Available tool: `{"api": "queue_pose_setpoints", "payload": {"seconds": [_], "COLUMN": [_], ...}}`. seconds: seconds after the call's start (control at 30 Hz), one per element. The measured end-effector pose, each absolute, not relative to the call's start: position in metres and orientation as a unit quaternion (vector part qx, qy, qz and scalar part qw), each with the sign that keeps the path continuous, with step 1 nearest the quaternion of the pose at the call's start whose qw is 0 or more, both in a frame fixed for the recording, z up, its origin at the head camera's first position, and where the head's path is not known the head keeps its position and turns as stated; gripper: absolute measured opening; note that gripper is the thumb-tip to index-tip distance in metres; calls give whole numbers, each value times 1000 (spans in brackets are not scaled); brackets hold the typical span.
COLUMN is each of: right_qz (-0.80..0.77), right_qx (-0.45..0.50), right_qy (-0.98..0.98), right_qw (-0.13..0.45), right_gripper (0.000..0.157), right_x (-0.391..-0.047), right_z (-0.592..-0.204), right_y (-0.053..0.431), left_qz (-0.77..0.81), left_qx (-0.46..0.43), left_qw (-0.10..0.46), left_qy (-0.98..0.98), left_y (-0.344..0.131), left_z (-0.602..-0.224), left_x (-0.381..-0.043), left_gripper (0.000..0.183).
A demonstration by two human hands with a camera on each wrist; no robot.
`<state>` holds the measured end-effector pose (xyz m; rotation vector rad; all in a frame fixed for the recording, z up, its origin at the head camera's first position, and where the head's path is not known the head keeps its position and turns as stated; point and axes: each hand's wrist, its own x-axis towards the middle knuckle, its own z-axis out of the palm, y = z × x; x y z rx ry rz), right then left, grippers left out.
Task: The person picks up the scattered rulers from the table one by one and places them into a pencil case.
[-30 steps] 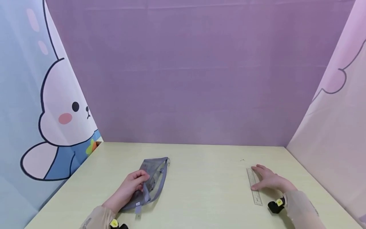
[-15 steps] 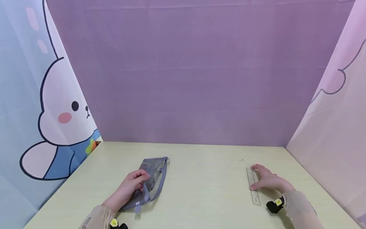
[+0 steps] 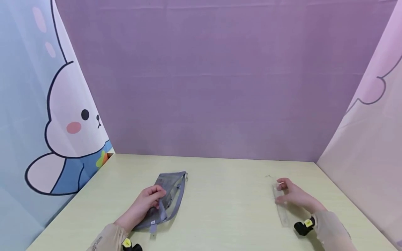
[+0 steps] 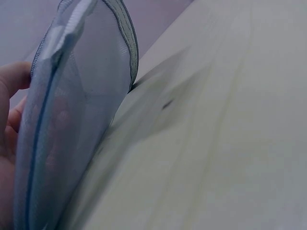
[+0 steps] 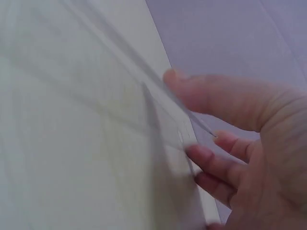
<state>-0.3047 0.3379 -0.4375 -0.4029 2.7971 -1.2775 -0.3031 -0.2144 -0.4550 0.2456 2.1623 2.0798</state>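
My left hand [image 3: 146, 202] pinches the side of a grey mesh zip pouch [image 3: 166, 179], thumb against bent fingers. The pouch's mouth gapes toward the right, and a small tag [image 3: 153, 228] hangs at its near corner. In the left wrist view the see-through mesh [image 4: 96, 76] stands up from the table, with fingertips [image 4: 19, 75] behind it. Over on the right, my right hand [image 3: 295, 195] holds a clear plastic ruler [image 3: 283, 217] near its far end. From the right wrist the ruler [image 5: 125, 46] appears tilted and edge-on, thumb on one side and fingers on the other.
The pale wooden table [image 3: 220, 209] runs back to a purple backdrop [image 3: 216, 87]. A curtain with a cartoon rabbit [image 3: 72, 115] hangs on the left, a pink one [image 3: 367, 139] on the right. A small dark mark [image 3: 268, 176] shows beyond the ruler.
The ruler, flat with clear markings before, now looks tilted and blurred as the right fingers have closed in on it. The left hand and pouch keep their pose; the head view shifts slightly.
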Motion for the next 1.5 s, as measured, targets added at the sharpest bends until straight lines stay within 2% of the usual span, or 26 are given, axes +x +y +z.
{"api": "queue_pose_setpoints", "payload": {"seconds": [0.17, 0.3, 0.5, 0.6, 0.93, 1.23, 1.5], "right_qz": [-477, -476, -463, -470, -540, -588, -635], "right_qx": [-152, -145, -105, -86, 0, 10, -29], "right_qy": [865, 866, 880, 879, 841, 807, 769], "right_qw": [46, 44, 20, 8, 22, 47, 72], "right_gripper": [73, 68, 39, 32, 43, 52, 60], "right_x": [-308, -306, -304, -304, -302, -305, -306], "right_z": [-438, -436, -432, -430, -429, -435, -441], "right_y": [338, 336, 335, 334, 332, 331, 329], "left_qz": [690, 690, 689, 688, 685, 686, 685], "left_qx": [90, 93, 89, 87, 87, 88, 78], "left_qw": [64, 62, 62, 63, 62, 62, 62], "left_qy": [715, 715, 717, 718, 721, 720, 722], "left_y": [-215, -215, -214, -214, -215, -214, -214], "left_z": [-455, -455, -456, -455, -455, -455, -455], "left_x": [-303, -303, -303, -303, -302, -302, -302], "left_gripper": [11, 11, 10, 10, 11, 10, 12]}}
